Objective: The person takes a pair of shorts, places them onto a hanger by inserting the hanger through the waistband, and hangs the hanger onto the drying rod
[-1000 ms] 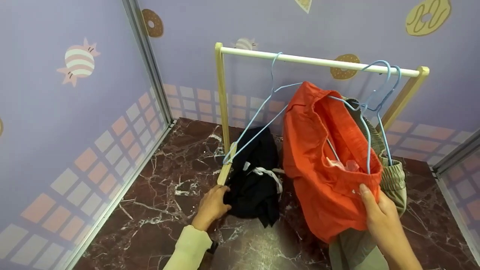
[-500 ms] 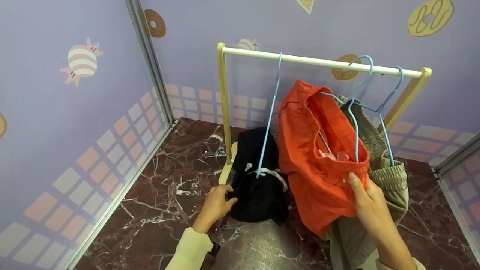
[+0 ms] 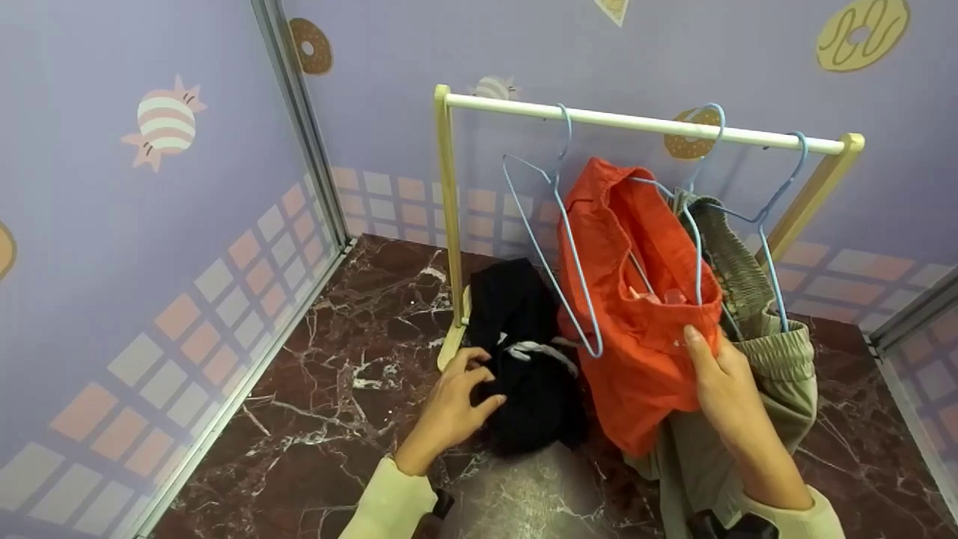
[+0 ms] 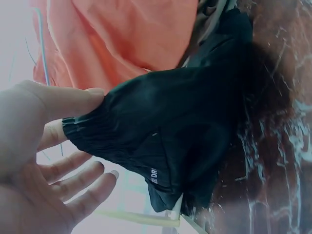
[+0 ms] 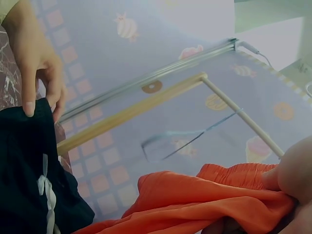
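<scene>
Black shorts (image 3: 535, 408) with a white drawstring lie bunched on the floor under the rack. My left hand (image 3: 455, 400) pinches their gathered waistband between thumb and forefinger, plain in the left wrist view, where the other fingers (image 4: 92, 195) spread loosely below. An orange garment (image 3: 636, 374) with an elastic waist hangs on a blue hanger (image 3: 698, 254). At its near waist edge, my right hand (image 3: 730, 389) grips the cloth, thumb on the outside; the fingers behind are hidden. Between both garments a bare blue hanger (image 3: 572, 247) hangs tilted from the rail.
The low rack has a white rail (image 3: 636, 120) and wooden posts (image 3: 447, 209). Khaki trousers (image 3: 782, 367) on another blue hanger (image 3: 775, 277) hang at its right end, behind the orange garment. Patterned walls (image 3: 224, 224) stand close around the dark marbled floor (image 3: 299, 427).
The bare hanger has swung away from the left post, turning toward the orange garment. My right hand has shifted the orange garment and its hanger leftward. My left hand has moved slightly right and its fingers show more.
</scene>
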Demonstrator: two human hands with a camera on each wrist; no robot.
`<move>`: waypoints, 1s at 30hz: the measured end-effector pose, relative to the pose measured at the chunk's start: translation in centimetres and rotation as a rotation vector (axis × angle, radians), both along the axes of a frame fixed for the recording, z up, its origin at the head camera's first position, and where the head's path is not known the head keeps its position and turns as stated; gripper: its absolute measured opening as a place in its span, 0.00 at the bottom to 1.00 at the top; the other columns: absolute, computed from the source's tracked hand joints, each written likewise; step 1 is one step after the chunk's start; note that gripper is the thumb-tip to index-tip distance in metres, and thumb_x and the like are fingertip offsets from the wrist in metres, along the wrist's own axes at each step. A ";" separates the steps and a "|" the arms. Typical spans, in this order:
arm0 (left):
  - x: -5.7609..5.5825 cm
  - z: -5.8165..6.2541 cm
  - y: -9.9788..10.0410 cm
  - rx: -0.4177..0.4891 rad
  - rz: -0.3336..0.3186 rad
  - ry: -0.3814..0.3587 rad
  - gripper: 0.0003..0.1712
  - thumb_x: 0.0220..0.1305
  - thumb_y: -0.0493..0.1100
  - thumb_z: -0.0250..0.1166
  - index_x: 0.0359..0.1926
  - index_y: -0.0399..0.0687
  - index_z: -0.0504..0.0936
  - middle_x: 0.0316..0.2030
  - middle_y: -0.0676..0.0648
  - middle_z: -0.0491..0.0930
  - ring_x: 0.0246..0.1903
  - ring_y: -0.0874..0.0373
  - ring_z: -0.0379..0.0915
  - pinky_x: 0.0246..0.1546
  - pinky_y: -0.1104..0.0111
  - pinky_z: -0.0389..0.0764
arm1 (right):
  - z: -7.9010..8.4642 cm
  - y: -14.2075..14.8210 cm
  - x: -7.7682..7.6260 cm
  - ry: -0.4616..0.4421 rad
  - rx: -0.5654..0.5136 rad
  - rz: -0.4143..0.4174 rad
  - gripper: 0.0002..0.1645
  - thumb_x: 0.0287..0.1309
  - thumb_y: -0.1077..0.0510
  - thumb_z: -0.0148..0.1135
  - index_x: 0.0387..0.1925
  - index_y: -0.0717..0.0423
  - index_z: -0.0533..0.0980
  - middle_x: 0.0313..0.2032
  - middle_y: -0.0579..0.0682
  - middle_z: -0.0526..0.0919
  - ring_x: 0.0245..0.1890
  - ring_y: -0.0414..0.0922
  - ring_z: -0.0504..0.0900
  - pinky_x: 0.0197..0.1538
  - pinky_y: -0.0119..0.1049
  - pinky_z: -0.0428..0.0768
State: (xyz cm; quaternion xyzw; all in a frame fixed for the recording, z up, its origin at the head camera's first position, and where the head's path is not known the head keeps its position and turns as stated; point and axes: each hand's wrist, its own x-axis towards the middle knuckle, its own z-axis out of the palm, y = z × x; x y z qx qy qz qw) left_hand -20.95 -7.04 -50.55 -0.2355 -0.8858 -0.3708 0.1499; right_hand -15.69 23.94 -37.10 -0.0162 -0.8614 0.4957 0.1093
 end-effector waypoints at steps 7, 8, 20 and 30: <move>0.3 0.8 0.7 0.006 -0.034 0.032 0.12 0.51 0.48 0.69 0.32 0.46 0.79 0.47 0.52 0.72 0.50 0.58 0.69 0.47 0.62 0.73 | -0.3 -0.2 -0.4 -0.044 0.000 0.000 0.31 0.67 0.43 0.38 0.59 0.61 0.66 0.55 0.58 0.72 0.45 0.25 0.69 0.48 0.15 0.64; 0.4 0.9 0.8 0.007 -0.036 0.038 0.12 0.51 0.48 0.69 0.32 0.46 0.79 0.46 0.53 0.73 0.49 0.58 0.69 0.46 0.63 0.72 | -0.3 -0.2 -0.4 -0.052 0.000 0.003 0.31 0.67 0.43 0.38 0.59 0.61 0.66 0.55 0.58 0.73 0.44 0.24 0.69 0.48 0.16 0.64; 1.0 1.9 1.7 0.042 -0.040 0.111 0.13 0.49 0.49 0.70 0.30 0.45 0.81 0.37 0.49 0.80 0.47 0.57 0.73 0.47 0.62 0.71 | -0.9 -0.3 -0.3 -0.099 0.000 0.036 0.31 0.66 0.40 0.38 0.57 0.59 0.66 0.54 0.55 0.73 0.46 0.27 0.70 0.48 0.18 0.66; 1.3 2.1 2.3 0.065 -0.046 0.104 0.12 0.51 0.51 0.68 0.30 0.48 0.81 0.31 0.54 0.79 0.35 0.62 0.72 0.39 0.67 0.70 | -1.8 -0.1 0.1 -0.072 0.003 0.084 0.30 0.65 0.42 0.43 0.64 0.51 0.61 0.58 0.51 0.70 0.50 0.26 0.69 0.49 0.16 0.65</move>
